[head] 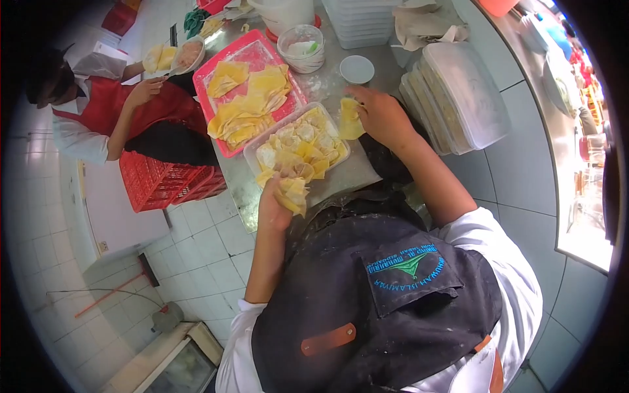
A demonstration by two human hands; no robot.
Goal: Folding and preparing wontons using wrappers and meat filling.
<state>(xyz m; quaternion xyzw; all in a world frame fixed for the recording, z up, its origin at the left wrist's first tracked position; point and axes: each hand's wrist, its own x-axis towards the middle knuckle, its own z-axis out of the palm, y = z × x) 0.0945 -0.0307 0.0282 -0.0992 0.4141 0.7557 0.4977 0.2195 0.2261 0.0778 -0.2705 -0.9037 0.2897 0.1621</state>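
Note:
My left hand (275, 205) grips several loosely bunched yellow dough wrappers (293, 192) at the near corner of a clear plastic container. That container (340, 160) is filled with folded, flour-dusted dumplings (295, 140). Between the fingers of my right hand (385, 118) hangs a single yellow wrapper (351, 120), just right of the container. A small white dish (357, 70) sits just beyond my right fingertips. Left of the container, a pink tray (255, 46) carries piles of floured yellow wrappers (245, 113).
A round tub (300, 49) holds white contents and a green utensil. White containers (361, 22) stand stacked behind; lidded boxes (457, 98) lean at right. Across the tray, a co-worker (142, 105) holds wrappers and a bowl of minced filling (189, 54), above red crates (164, 182).

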